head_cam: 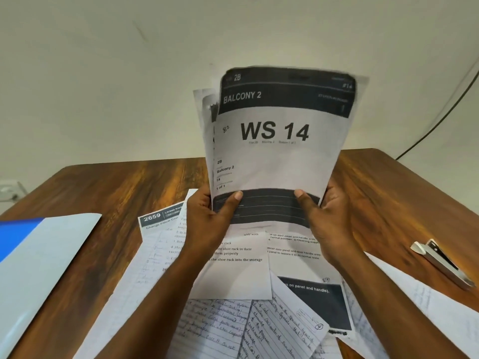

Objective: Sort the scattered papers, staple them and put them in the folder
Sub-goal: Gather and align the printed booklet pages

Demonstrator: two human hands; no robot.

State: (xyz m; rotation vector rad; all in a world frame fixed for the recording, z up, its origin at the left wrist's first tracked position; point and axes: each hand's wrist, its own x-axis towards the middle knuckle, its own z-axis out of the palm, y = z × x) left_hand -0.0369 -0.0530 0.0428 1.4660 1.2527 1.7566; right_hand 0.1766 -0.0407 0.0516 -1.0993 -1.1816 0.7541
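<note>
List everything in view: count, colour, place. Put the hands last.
Held sheets: a few, white with black bands, front one printed "WS 14", upright above the table's middle.
Loose papers: many, white, printed and handwritten, overlapping on the table under the hands.
Folder: one, blue and pale grey, flat at the table's left edge.
Stapler: one, silver and black, on the table at right, beside a sheet.
Table: one, brown wood grain.
Wall: off-white, behind the table.
Cable: one, dark, along the wall at right.
Socket: one, white, far left wall.
Left hand: grips the held sheets' lower left.
Right hand: grips their lower right.
</note>
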